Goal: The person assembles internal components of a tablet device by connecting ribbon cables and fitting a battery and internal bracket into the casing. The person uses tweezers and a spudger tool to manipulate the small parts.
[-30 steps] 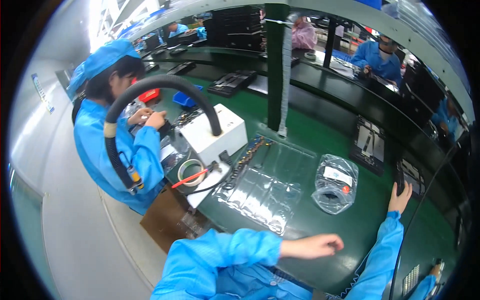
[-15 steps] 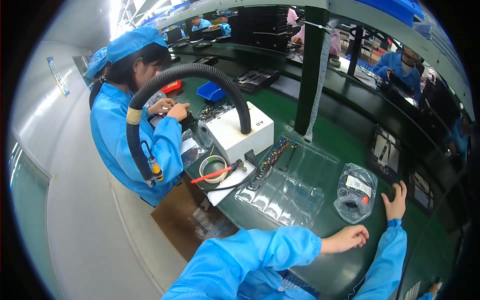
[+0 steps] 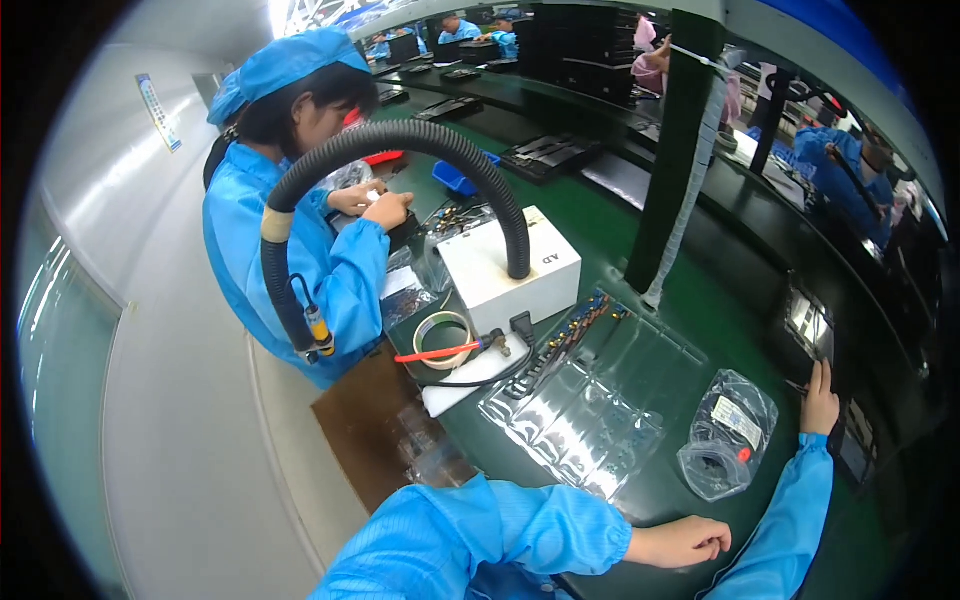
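My right hand (image 3: 820, 408) is stretched forward at the right, fingers extended, its tips at the near edge of a flat black device frame with a pale panel (image 3: 808, 322). Whether the fingertips press on it I cannot tell. Nearer to me, my left hand (image 3: 685, 543) hangs over the green table with its fingers loosely curled and nothing visible in them. Between the hands and the tray lies a clear plastic bag (image 3: 728, 435) with a white label and a red dot. A clear blister tray (image 3: 590, 400) holds a row of small dark parts along its left side.
A white box (image 3: 510, 270) with a black flexible hose (image 3: 400, 140) stands beyond the tray. Next to it are a tape roll (image 3: 442, 340), a red-handled tool (image 3: 440, 354) and white foam (image 3: 475, 385). A co-worker (image 3: 290, 230) works at the left. A second device (image 3: 857, 440) lies beside my right forearm.
My right hand has moved forward from beside the bag to the device frame. My left hand stays curled near the table's front. The whole view has shifted slightly.
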Tool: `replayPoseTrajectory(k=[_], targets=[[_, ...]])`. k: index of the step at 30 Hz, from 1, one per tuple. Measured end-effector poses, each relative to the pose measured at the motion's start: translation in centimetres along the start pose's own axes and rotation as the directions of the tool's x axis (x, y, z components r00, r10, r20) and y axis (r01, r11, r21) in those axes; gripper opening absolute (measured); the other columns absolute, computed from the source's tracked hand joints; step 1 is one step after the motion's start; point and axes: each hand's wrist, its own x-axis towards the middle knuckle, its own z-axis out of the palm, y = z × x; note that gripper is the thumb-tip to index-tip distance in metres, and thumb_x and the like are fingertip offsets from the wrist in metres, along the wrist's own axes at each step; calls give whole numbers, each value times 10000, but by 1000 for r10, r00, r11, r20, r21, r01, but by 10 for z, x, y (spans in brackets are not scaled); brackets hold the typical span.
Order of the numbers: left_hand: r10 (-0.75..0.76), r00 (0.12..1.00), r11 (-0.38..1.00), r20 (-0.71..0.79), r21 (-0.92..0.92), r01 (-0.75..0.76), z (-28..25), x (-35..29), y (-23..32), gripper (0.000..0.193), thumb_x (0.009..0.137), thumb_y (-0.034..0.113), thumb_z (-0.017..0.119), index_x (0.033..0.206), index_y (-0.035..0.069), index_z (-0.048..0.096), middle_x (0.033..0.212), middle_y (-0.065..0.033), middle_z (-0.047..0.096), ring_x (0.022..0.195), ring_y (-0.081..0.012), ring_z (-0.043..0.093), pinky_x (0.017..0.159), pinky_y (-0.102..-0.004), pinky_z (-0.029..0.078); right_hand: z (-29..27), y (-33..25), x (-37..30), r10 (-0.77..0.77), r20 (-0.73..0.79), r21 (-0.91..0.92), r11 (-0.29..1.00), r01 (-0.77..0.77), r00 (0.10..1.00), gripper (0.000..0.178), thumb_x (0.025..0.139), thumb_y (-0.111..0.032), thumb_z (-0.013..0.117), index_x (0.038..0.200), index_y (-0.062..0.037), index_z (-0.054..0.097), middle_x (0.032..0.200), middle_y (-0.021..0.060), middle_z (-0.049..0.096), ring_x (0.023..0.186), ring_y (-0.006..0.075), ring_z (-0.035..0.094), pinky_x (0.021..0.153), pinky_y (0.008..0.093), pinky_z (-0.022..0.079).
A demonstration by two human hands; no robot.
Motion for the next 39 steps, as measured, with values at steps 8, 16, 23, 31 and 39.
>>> replayPoseTrajectory(k=[8,16,23,31,39], targets=[[112,993,992,-34,69,-109,-1,-4,-2,137,812,44,447,922,0,517,791,-101,568,725,-186,559,664,-305,451,-85,-2,-30,188,-153,211,965,-154,970,744,547,103,601,1241,-133,473,1199,59,542,708,305,561,632,368,450],[213,962,965,-170,190,-180,-6,-12,2,250,762,6,471,1006,16,528,859,-101,555,785,-196,557,722,-305,462,-307,-28,-126,166,-205,132,981,-140,965,523,630,84,546,1142,-22,573,1093,142,606,824,299,608,707,329,467],[189,962,950,-195,-211,-229,17,-84,59,328,825,-44,445,1145,23,462,1048,-73,461,928,-137,504,787,-248,426,-406,-71,-198,19,32,-43,999,-18,999,422,618,27,546,1034,44,617,975,178,646,618,229,609,511,313,409],[226,955,947,-191,273,-169,16,-162,60,378,734,-31,516,1111,-5,490,1185,-172,467,1076,-311,481,932,-367,371,-387,-182,-209,-71,41,102,993,66,997,264,692,-89,599,947,-97,665,849,44,653,475,67,473,447,237,307],[-25,966,873,-257,465,147,-7,-184,64,527,749,1,526,1258,-10,390,1335,-205,343,1227,-331,368,1003,-377,312,-363,-250,-156,217,218,254,929,-270,951,230,696,-196,647,898,-89,618,832,2,583,589,112,543,488,262,367]])
